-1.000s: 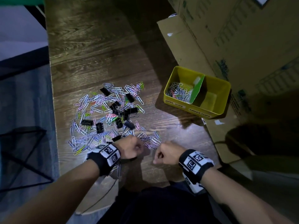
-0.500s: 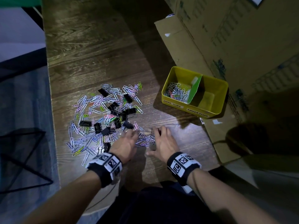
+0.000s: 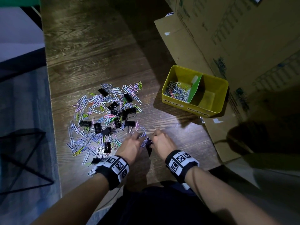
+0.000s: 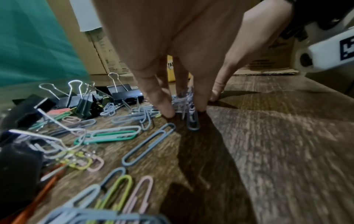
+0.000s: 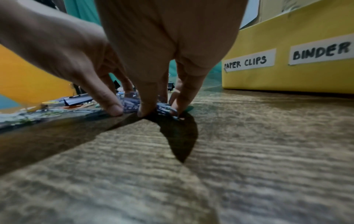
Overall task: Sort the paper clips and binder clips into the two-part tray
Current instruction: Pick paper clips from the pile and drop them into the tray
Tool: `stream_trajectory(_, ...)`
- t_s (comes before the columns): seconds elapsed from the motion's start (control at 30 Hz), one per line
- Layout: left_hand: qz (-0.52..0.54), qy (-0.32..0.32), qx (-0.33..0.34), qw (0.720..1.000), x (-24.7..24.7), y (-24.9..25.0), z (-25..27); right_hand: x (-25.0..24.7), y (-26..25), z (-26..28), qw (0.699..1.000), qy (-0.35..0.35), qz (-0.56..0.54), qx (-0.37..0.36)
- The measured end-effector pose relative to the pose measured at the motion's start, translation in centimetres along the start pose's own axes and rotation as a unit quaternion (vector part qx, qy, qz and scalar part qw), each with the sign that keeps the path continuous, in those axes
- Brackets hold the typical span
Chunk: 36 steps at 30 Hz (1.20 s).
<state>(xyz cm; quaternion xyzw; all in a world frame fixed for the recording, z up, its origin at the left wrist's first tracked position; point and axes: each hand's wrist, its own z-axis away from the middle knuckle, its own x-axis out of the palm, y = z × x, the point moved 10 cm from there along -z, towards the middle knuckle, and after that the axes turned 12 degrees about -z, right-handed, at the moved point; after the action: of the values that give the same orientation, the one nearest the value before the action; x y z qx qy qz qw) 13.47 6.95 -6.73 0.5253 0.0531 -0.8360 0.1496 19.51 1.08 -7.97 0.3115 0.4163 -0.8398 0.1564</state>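
Observation:
A loose pile of coloured paper clips (image 3: pixel 97 103) mixed with black binder clips (image 3: pixel 84 123) lies on the wooden table. My left hand (image 3: pixel 138 138) and right hand (image 3: pixel 155 135) meet at the pile's near right edge, fingers curled down round a small bunch of paper clips (image 3: pixel 146 140). In the left wrist view the left hand (image 4: pixel 184 110) pinches the bunch (image 4: pixel 186 97) upright against the table. The right hand (image 5: pixel 138 110) has thumb and fingertips pressed round the clips (image 5: pixel 132 104). The yellow tray (image 3: pixel 194 109) stands to the right; its left part holds paper clips (image 3: pixel 177 93), and its right part looks empty.
Large cardboard boxes (image 3: pixel 227 38) stand right behind the tray, and flat cardboard (image 3: pixel 219 132) lies under it. A green divider (image 3: pixel 194 90) splits the tray. Labels on the tray (image 5: pixel 287 75) read PAPER CLIPS and BINDER. A black wire frame (image 3: pixel 24 159) stands left of the table edge (image 3: pixel 48 95).
Both hands moved forward from the table's near edge, spread their fingers over the pile's near right corner, then curled them in round a bunch of paper clips.

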Motion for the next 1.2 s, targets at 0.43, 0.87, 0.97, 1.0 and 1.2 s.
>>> stream_trajectory(0.43,0.175,0.046,-0.066,0.981,-1.8,-2.8,0.0,0.1,0.6,0.1,1.000,-0.013,-0.011,-0.026)
stream_trajectory(0.87,0.549,0.025,-0.214,0.808,-1.4,-8.1,1.2,-2.7,5.2,0.7,0.911,0.088,-0.389,0.104)
stream_trajectory(0.97,0.603,0.034,-0.183,0.775,-4.0,-7.8,0.8,-3.7,5.5,1.2,0.874,0.113,-0.463,0.100)
stream_trajectory(1.0,0.613,0.033,-0.166,0.772,-5.1,-7.5,0.4,-4.2,5.6,1.4,0.864,0.126,-0.478,0.094)
stream_trajectory(1.2,0.633,0.067,-0.079,0.767,-12.6,-4.7,-4.4,-8.2,6.9,3.3,0.808,0.220,-0.540,0.085)
